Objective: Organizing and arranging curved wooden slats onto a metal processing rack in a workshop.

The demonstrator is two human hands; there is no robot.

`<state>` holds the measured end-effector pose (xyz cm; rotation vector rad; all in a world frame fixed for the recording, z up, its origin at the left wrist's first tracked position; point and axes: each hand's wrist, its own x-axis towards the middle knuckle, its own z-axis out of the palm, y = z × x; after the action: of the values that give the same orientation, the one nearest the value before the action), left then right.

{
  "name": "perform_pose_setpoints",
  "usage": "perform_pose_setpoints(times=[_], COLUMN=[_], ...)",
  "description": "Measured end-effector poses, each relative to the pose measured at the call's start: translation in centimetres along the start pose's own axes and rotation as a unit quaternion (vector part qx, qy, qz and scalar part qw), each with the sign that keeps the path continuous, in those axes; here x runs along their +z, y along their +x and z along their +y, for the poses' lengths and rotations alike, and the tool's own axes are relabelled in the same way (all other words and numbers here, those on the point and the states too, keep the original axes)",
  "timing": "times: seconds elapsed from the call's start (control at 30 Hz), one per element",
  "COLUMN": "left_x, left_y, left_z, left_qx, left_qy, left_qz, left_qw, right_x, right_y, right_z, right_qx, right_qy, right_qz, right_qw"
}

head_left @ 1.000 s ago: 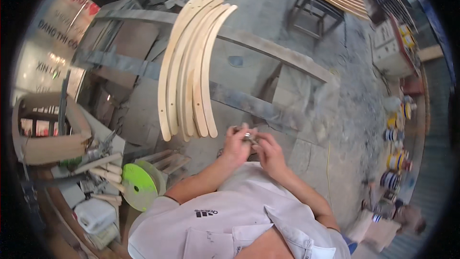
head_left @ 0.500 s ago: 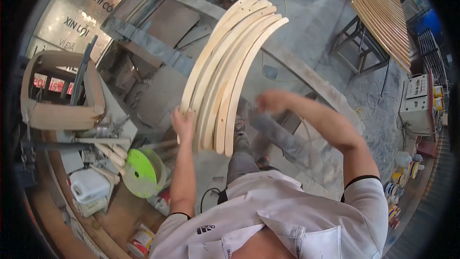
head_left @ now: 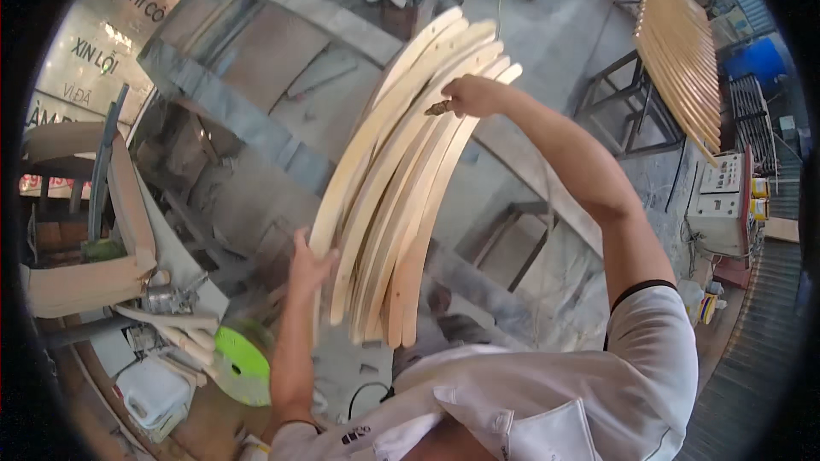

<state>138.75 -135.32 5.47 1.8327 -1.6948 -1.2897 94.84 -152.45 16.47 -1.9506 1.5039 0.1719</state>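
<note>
A bundle of pale, curved wooden slats with rounded ends and small holes spans the middle of the view, fanned slightly apart. My left hand grips the leftmost slat near its lower end, fingers on its outer side and thumb on its inner side. Over the upper right part of the bundle, my right hand is closed round a small brass-coloured, nozzle-like fitting. Its tip points left, above the slats. Most of the fitting is hidden inside my fist.
A dusty metal frame lies beneath and beyond the slats. More curved slats rest on a dark stand at far right, near a control box. At left are a green disc, a white jug and a cardboard-wrapped frame.
My right hand has swung up and left from beside the bundle to above its upper part. The slats sit lower in view and their ends are spread differently. My left hand stays at their left side.
</note>
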Motion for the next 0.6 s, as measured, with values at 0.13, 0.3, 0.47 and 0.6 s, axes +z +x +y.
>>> perform_pose_setpoints(times=[0.13, 0.3, 0.47, 0.6], left_x=[-3.7, -4.8, -4.7, -5.1], left_y=[0.3, 0.4, 1.4, 1.4], left_z=[3.6, 2.4, 1.7, 3.3], left_qx=[-0.142, -0.172, -0.113, -0.137], left_qy=[-0.140, -0.182, -0.112, -0.137], left_qz=[-0.176, -0.248, -0.230, -0.294], left_qw=[0.964, 0.936, 0.960, 0.936], right_x=[1.0, 9.9, 10.5, 7.7], right_y=[-0.2, -5.6, -3.2, -4.0], right_z=[2.1, -9.9, -9.7, -7.3], right_qx=[0.143, -0.289, -0.094, 0.086], right_qy=[-0.080, 0.027, 0.018, 0.026], right_qz=[0.359, 0.045, 0.204, 0.270], right_qw=[0.919, 0.956, 0.974, 0.959])
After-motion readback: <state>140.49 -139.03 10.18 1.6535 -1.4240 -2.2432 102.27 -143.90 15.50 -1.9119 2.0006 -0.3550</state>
